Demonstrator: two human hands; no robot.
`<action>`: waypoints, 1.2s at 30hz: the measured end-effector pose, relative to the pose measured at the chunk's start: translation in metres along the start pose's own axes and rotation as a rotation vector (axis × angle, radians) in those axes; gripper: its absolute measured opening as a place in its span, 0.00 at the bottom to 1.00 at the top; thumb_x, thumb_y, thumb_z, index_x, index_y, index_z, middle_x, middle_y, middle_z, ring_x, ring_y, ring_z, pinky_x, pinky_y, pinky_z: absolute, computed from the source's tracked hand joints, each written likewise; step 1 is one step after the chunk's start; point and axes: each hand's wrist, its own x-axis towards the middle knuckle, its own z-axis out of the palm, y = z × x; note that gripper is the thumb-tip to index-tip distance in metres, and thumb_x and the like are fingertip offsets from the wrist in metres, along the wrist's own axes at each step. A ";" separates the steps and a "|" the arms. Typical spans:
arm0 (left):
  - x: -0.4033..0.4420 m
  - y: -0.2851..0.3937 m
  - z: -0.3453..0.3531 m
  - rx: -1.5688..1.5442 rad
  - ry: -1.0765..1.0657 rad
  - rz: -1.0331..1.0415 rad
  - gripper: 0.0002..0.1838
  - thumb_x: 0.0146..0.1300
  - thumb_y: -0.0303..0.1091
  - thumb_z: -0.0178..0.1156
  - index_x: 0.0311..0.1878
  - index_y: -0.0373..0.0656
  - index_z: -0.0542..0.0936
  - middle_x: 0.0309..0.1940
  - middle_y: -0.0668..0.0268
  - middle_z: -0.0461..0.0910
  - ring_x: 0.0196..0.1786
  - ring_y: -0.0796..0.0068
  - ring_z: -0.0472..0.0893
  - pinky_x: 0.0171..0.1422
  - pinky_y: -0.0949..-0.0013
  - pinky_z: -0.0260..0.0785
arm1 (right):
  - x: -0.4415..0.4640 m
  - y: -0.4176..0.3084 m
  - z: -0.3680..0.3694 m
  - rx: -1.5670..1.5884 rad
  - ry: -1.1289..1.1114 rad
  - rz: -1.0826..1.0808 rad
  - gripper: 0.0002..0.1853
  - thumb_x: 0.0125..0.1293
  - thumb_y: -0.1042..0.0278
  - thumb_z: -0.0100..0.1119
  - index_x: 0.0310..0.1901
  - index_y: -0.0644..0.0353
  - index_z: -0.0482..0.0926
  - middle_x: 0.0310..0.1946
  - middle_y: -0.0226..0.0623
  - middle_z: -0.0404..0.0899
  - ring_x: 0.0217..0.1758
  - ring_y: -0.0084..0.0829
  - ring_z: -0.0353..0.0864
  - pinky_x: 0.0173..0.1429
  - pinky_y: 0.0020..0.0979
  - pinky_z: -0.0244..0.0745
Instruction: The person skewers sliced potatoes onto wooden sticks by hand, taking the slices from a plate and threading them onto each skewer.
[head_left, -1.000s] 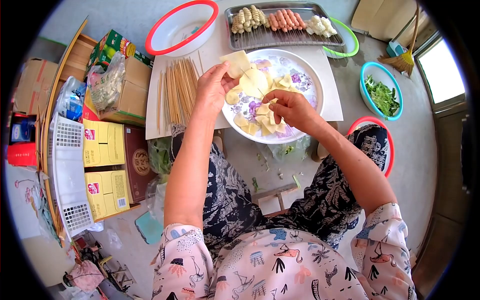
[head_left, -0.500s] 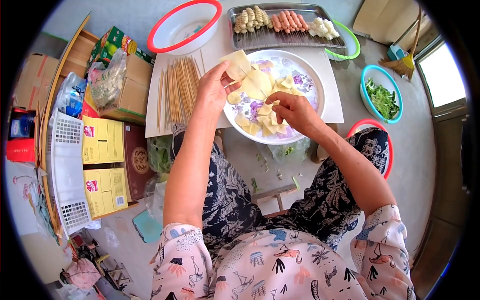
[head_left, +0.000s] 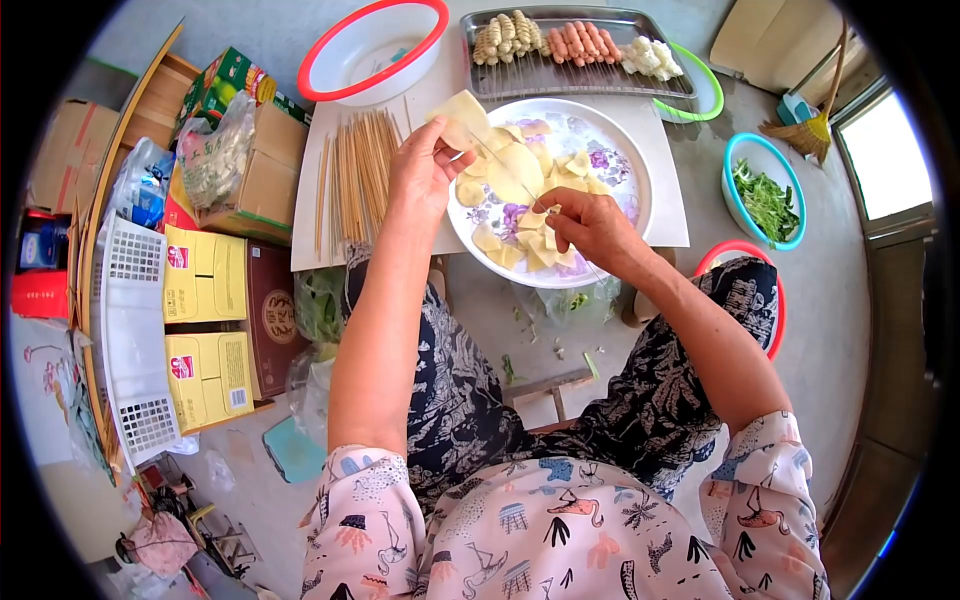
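Observation:
My left hand (head_left: 425, 170) pinches a pale yellow slice (head_left: 462, 118) above the left edge of a white floral plate (head_left: 638, 180). A thin skewer (head_left: 497, 160) runs from that slice down to my right hand (head_left: 590, 222), whose fingers are closed on it; its lower end sticks out below the hand. Another rounded slice (head_left: 516, 172) lies under or on the skewer; which one I cannot tell. Several more pale slices (head_left: 540, 250) are scattered on the plate. Left of the plate, many wooden skewers (head_left: 352, 180) lie side by side on the table.
A metal tray (head_left: 600, 82) of skewered food stands at the table's back, beside a red-rimmed white basin (head_left: 375, 72). Boxes (head_left: 205, 280) and a white basket (head_left: 140, 300) are at left. On the floor at right sit a blue basin (head_left: 797, 205) of greens and a red-rimmed basin (head_left: 780, 320).
The slice in my left hand has tilted and shifted slightly up. Both hands keep their holds and have moved little. The whole view has shifted slightly.

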 end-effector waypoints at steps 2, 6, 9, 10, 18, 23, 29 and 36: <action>-0.001 0.000 0.000 -0.005 0.014 0.011 0.09 0.58 0.33 0.61 0.39 0.40 0.76 0.33 0.62 0.78 0.34 0.70 0.79 0.35 0.65 0.78 | 0.000 0.001 0.000 0.006 -0.001 -0.010 0.09 0.62 0.72 0.52 0.44 0.60 0.78 0.16 0.31 0.74 0.19 0.20 0.71 0.27 0.26 0.68; -0.003 0.001 0.002 0.007 0.005 0.025 0.13 0.58 0.33 0.63 0.44 0.39 0.75 0.38 0.61 0.77 0.40 0.68 0.78 0.40 0.65 0.77 | -0.002 -0.002 -0.001 0.004 -0.012 -0.012 0.09 0.62 0.73 0.52 0.44 0.60 0.78 0.16 0.32 0.75 0.19 0.20 0.71 0.27 0.26 0.68; -0.003 0.001 0.003 0.015 0.006 0.049 0.13 0.58 0.32 0.62 0.45 0.39 0.75 0.39 0.60 0.77 0.41 0.67 0.78 0.41 0.65 0.78 | -0.003 -0.004 -0.002 0.012 -0.030 0.001 0.09 0.62 0.73 0.51 0.43 0.60 0.78 0.16 0.32 0.75 0.20 0.20 0.72 0.27 0.25 0.68; -0.004 0.001 0.003 0.021 0.008 0.063 0.13 0.58 0.32 0.62 0.45 0.38 0.75 0.39 0.59 0.77 0.41 0.67 0.78 0.41 0.64 0.78 | -0.004 -0.004 -0.002 0.012 -0.030 0.001 0.09 0.62 0.73 0.51 0.43 0.60 0.78 0.16 0.32 0.75 0.20 0.20 0.72 0.27 0.25 0.68; -0.004 0.001 0.004 0.061 0.003 0.102 0.13 0.60 0.33 0.60 0.45 0.37 0.75 0.39 0.58 0.78 0.40 0.67 0.79 0.41 0.65 0.78 | -0.005 -0.010 -0.003 0.003 -0.053 0.025 0.09 0.63 0.73 0.51 0.43 0.60 0.78 0.16 0.31 0.75 0.19 0.18 0.71 0.27 0.24 0.67; -0.007 0.001 0.006 0.114 -0.010 0.124 0.13 0.60 0.33 0.60 0.45 0.37 0.75 0.39 0.59 0.78 0.40 0.68 0.80 0.41 0.65 0.78 | -0.004 -0.009 -0.001 0.040 -0.059 0.022 0.09 0.63 0.73 0.51 0.44 0.60 0.78 0.15 0.30 0.74 0.19 0.17 0.71 0.27 0.23 0.66; -0.007 -0.006 0.006 0.175 -0.080 0.125 0.10 0.61 0.32 0.58 0.43 0.37 0.75 0.37 0.61 0.78 0.39 0.70 0.79 0.43 0.63 0.78 | -0.001 -0.012 -0.001 0.089 -0.068 0.048 0.09 0.64 0.73 0.51 0.44 0.60 0.77 0.16 0.29 0.74 0.18 0.17 0.67 0.25 0.23 0.64; -0.005 -0.005 0.006 -0.014 -0.038 -0.046 0.10 0.60 0.30 0.59 0.42 0.37 0.75 0.37 0.60 0.76 0.41 0.68 0.78 0.45 0.62 0.78 | 0.003 -0.009 0.005 0.086 -0.036 0.049 0.08 0.63 0.73 0.51 0.43 0.58 0.77 0.16 0.29 0.74 0.18 0.18 0.68 0.25 0.24 0.65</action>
